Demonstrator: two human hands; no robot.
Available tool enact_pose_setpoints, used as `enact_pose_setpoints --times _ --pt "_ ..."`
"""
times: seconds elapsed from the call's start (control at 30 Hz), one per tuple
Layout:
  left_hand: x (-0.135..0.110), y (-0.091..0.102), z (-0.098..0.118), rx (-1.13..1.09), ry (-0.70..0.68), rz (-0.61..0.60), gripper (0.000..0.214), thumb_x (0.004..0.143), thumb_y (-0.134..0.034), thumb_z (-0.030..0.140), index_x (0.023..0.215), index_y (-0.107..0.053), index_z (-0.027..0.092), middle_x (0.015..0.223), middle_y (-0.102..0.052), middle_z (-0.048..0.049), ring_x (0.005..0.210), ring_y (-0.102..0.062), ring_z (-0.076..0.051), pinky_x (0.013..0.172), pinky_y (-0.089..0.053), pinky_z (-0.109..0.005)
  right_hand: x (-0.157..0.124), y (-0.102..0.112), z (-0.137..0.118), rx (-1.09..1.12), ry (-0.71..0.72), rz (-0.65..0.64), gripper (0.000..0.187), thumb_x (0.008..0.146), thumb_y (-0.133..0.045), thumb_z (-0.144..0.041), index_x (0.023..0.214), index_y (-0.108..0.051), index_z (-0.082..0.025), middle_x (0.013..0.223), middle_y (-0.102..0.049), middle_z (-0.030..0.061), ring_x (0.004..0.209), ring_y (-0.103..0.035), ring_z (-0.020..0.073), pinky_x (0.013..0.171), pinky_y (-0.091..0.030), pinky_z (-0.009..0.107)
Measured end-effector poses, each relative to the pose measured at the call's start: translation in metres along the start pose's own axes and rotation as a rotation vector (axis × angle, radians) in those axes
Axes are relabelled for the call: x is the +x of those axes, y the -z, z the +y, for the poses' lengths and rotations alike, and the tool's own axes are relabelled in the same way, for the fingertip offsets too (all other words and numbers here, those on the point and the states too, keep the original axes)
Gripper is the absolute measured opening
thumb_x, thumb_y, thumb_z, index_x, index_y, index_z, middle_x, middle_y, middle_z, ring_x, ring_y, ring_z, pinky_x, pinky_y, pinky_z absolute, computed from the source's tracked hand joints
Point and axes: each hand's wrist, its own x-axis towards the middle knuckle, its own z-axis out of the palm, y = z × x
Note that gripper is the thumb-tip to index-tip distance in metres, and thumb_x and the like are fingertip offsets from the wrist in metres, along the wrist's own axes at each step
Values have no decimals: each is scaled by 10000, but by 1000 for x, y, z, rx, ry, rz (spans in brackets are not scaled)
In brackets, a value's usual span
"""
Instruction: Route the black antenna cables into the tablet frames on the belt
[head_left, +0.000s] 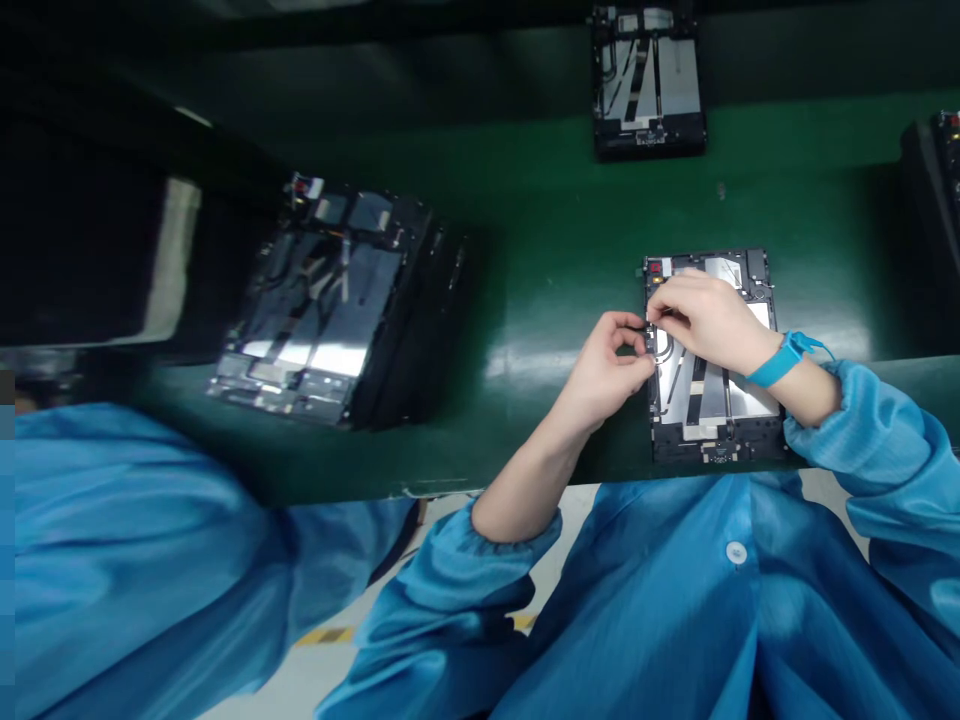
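Two hands are narrowly pinched on a thin dark cable [649, 332] at the left edge of an opened tablet frame [712, 400], which lies flat on the green tabletop [555, 230] (the cable is small and partly hidden by the fingers). The left hand [709, 320], wearing a blue wrist strap [784, 362], lies over the frame's upper part, while the right hand [607, 370] sits just beside its edge. Three other tablet frames [322, 300] stand well apart, and a nearby worker's blue sleeve [135, 560] shows at lower left.
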Motion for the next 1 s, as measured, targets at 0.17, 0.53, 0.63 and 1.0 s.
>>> enact_pose_setpoints --times 0.17,0.53,0.63,1.0 --pt "13 2 11 110 20 0 369 640 -646 72 954 -502 201 690 -568 114 416 -489 -40 369 -320 -179 10 2 5 -30 -24 -15 213 866 -571 -17 867 -694 -190 885 -712 49 884 -600 221 815 -413 320" --pt "20 5 15 117 9 -62 321 715 -615 34 930 -462 218 604 -573 131 378 -513 -57 352 -383 -176 13 0 5 33 -87 -11 201 864 -604 -19 865 -711 -189 876 -718 18 809 -610 177 784 -412 290" --pt "21 3 21 124 49 -65 343 698 -578 2 917 -444 230 527 -539 142 360 -491 -71 340 -346 -175 13 0 5 33 -85 3 210 850 -598 -13 862 -709 -191 875 -718 19 815 -608 182 788 -417 293" --pt "53 0 43 58 124 -39 423 649 -601 -53 889 -413 241 466 -458 157 339 -401 -54 364 -236 -162 23 12 4 114 -288 159 204 788 -651 -24 915 -707 -173 819 -727 -8 755 -656 161 776 -454 271"
